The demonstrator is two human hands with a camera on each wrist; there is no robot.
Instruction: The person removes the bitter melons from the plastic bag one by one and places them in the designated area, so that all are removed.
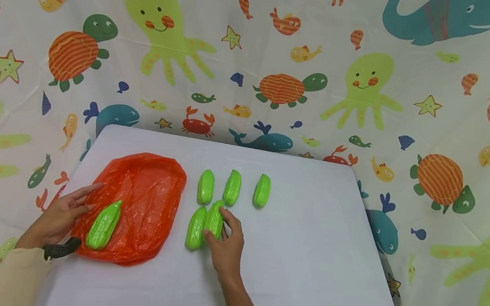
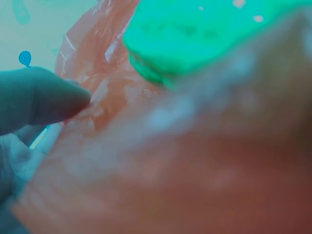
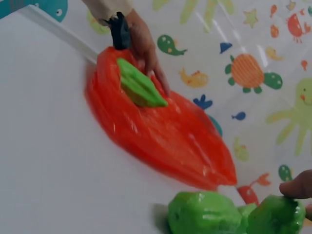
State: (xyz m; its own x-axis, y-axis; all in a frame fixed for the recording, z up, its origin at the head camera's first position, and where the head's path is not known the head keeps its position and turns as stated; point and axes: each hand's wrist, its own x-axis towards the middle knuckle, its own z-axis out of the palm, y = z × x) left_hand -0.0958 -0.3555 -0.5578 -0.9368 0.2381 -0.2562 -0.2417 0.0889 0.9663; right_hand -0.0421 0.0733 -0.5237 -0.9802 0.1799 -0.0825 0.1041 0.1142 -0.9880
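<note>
The green gourd point(image 1: 214, 219) is gripped between the thumb and fingers of the right hand point(image 1: 228, 250), the nearer hand; its long axis points away from the wrist. Just left of those fingers lies a 2nd gourd point(image 1: 196, 228); 3 more gourds point(image 1: 232, 188) lie beyond. Farther left is the red bag point(image 1: 149, 212); the left hand point(image 1: 59, 215) touches its far edge, fingers nearly straight.
</note>
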